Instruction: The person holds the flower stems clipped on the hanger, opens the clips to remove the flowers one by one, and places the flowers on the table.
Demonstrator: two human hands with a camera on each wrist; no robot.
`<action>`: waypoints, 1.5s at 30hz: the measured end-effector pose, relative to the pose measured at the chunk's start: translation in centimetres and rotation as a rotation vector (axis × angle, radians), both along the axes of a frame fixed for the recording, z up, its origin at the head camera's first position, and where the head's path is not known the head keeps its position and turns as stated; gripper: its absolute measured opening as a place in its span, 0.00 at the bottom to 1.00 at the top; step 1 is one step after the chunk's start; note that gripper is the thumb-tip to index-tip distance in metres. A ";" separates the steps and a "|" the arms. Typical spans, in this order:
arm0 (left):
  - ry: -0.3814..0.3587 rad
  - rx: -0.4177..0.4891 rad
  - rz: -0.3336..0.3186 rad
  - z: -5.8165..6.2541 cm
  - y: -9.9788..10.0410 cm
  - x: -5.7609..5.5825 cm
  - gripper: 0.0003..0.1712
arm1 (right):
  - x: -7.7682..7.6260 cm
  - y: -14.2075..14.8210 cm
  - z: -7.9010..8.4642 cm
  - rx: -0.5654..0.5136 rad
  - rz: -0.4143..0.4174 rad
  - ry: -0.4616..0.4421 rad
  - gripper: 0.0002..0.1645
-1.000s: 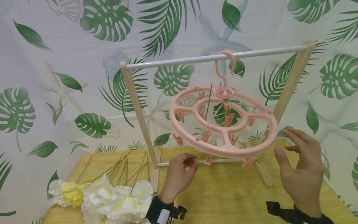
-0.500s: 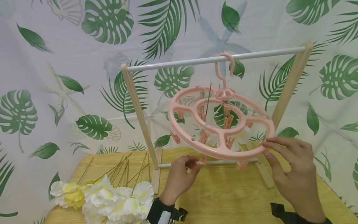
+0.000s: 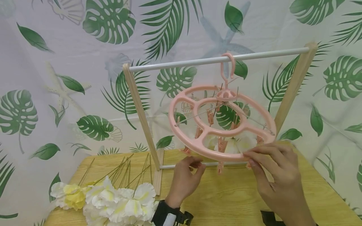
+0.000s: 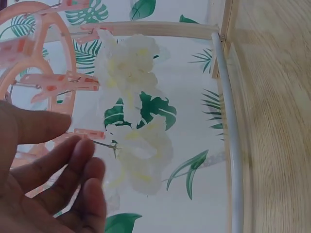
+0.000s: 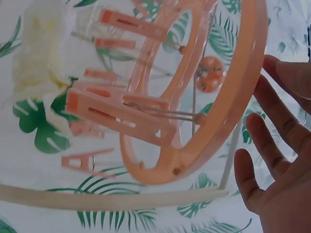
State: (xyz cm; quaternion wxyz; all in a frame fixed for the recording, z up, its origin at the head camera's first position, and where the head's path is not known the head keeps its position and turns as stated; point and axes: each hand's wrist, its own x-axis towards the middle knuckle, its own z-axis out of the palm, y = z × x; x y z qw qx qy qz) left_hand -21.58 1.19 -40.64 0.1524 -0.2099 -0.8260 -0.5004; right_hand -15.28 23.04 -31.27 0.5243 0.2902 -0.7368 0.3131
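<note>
A pink round clip hanger hangs by its hook from the rack's white bar, tilted toward me. My right hand pinches the hanger's near rim between thumb and fingertips, at its front right. Pink clothespins dangle beneath the ring. White artificial flowers hang from the ring, their stems rising among the clothespins. My left hand stays low at the front left, just under the rim. Its fingers are loosely bent, with a gap between thumb and index finger and nothing held.
A wooden rack with a white top bar and a lower bar stands on the wooden table. White and yellow artificial flowers lie in a pile at the left, stems pointing back. A leaf-patterned cloth covers the wall.
My right hand has come in from the right, taken the rim and moved left with it. The hanger has turned, its spokes and clothespins shifting. My left hand has barely moved.
</note>
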 end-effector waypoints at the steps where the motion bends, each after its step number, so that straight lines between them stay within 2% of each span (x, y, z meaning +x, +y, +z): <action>1: 0.023 0.020 0.006 -0.1 0.2 0.0 0.09 | 0.2 -0.3 0.1 0.008 0.004 -0.002 0.28; 5: 0.117 0.092 0.001 -0.1 0.9 -0.5 0.10 | 0.7 -1.6 0.5 0.040 0.017 -0.018 0.27; 8: 0.151 0.123 -0.019 0.0 1.5 -1.0 0.12 | 0.7 -2.6 0.7 0.057 0.038 -0.020 0.26; 12: 0.117 0.198 -0.050 0.0 2.2 -1.6 0.18 | 0.8 -3.7 1.0 0.073 0.074 -0.024 0.24; 14: 0.080 0.246 -0.065 -0.1 2.5 -1.7 0.15 | 0.9 -4.1 1.1 0.063 0.083 -0.029 0.24; 15: 0.060 0.265 -0.069 -0.3 2.6 -1.7 0.09 | 1.0 -4.1 1.1 0.044 0.083 -0.023 0.24; 16: 0.037 0.279 -0.068 -0.4 2.7 -1.7 0.04 | 1.0 -4.0 1.2 0.023 0.074 -0.011 0.24; 19: -0.005 0.297 -0.068 -0.7 2.8 -1.7 0.15 | 0.9 -2.7 1.4 -0.058 -0.005 0.014 0.27; 21: -0.029 0.283 -0.052 -0.8 2.8 -1.6 0.16 | 0.6 -1.2 1.5 -0.098 -0.082 0.003 0.30; 24: -0.053 0.252 -0.031 -0.9 2.7 -1.5 0.07 | 0.3 1.1 1.4 -0.072 -0.191 -0.085 0.35; 28: -0.039 0.195 -0.014 -1.3 2.5 -1.4 0.12 | 0.0 2.7 0.7 0.026 -0.252 -0.205 0.38; 31: 0.006 0.180 -0.018 -1.4 2.5 -1.5 0.12 | 0.1 2.6 0.3 0.052 -0.248 -0.223 0.39; 34: 0.107 0.180 -0.034 -1.3 2.5 -1.7 0.09 | 0.0 1.8 0.3 0.041 -0.223 -0.161 0.38; 37: 0.201 0.233 -0.045 -1.2 2.7 -2.0 0.11 | 0.2 0.8 0.7 0.046 -0.167 -0.092 0.36; 40: 0.225 0.307 -0.057 -1.1 2.9 -2.0 0.10 | 0.8 -0.3 1.2 0.050 -0.093 -0.078 0.34; 42: 0.241 0.314 -0.048 -0.9 3.0 -2.1 0.12 | 1.1 -0.7 1.4 0.043 -0.050 -0.071 0.33; 45: 0.274 0.296 -0.049 -0.5 3.3 -2.4 0.11 | 1.2 -0.6 1.5 0.021 -0.070 -0.066 0.33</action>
